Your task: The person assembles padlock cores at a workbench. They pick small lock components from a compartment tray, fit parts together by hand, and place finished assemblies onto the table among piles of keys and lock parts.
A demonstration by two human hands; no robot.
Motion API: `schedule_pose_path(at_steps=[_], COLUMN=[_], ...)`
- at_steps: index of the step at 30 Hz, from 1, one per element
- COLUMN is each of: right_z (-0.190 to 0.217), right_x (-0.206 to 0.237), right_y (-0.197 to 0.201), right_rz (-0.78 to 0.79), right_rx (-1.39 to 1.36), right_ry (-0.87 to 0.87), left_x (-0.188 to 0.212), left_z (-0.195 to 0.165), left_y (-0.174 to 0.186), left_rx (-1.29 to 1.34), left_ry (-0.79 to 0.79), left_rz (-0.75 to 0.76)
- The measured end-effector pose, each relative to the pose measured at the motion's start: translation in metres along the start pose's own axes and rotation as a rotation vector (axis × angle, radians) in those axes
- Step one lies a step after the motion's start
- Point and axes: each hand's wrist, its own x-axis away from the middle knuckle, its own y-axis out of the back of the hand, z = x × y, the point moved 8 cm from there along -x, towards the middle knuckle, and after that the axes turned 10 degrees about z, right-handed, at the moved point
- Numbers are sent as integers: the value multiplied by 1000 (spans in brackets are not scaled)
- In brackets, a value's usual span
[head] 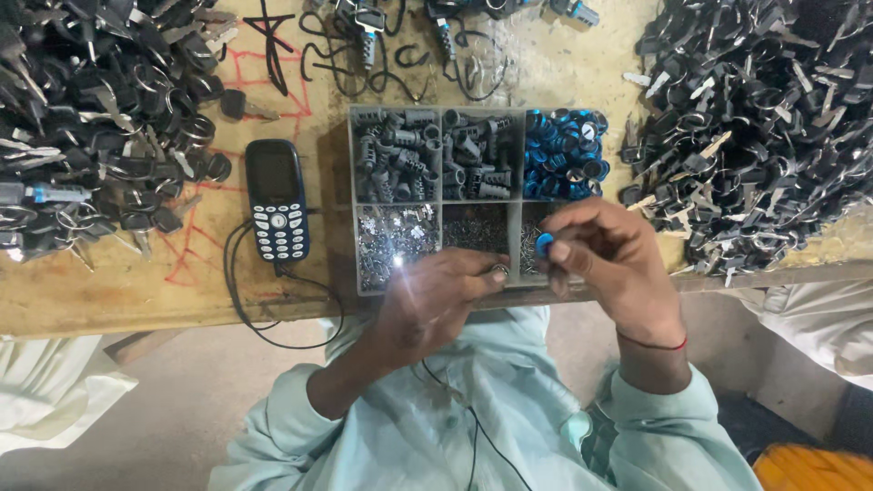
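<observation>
Both hands meet over the near edge of the compartment tray.

Right hand: fingers pinched on a small blue ring, thumb and forefinger tips closed around it. Ring sits right at the fingertips, above the tray's near-right cell.

Left hand: fingers curled in, tips closed on a small metal part, just beside the right hand's fingertips. Can't tell what the part is; too small. The two items are close together, nearly touching.

Just beyond the fingertips:
- far-right cell: blue rings, same kind as the one held
- far-left and far-middle cells: grey plastic barrels
- near cells, under and beside the left knuckles: small shiny metal bits, one spot glaring hard

Off to the left hand's outer side: dark blue keypad phone flat on the wooden bench, black cable running from its near end over the bench edge.

Well out past each hand: big heaps of black-headed keys, left heap, right heap. Loose black wire loops at the far side, beyond the tray.

Red thread on the right wrist.
</observation>
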Motion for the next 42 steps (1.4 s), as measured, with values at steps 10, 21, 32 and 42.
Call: schedule_pose_path(at_steps=[10,21,32,42], right_z=[13,-3,48,50], right_x=[6,-3,4,4], right_y=[-31,-50,-2,87], right_rz=[263,383,-82,-446], right_rx=[272,400,1103,1203], right_ry=[83,-117,153,349], left_x=[-6,4,-1,-10], left_z=[-27,-30,-17,-5], left_y=[8,8,5,12], left_rx=[-234,-202,-97,-43], left_ry=[-98,-131,50,102], left_rz=[151,123,-75,-83])
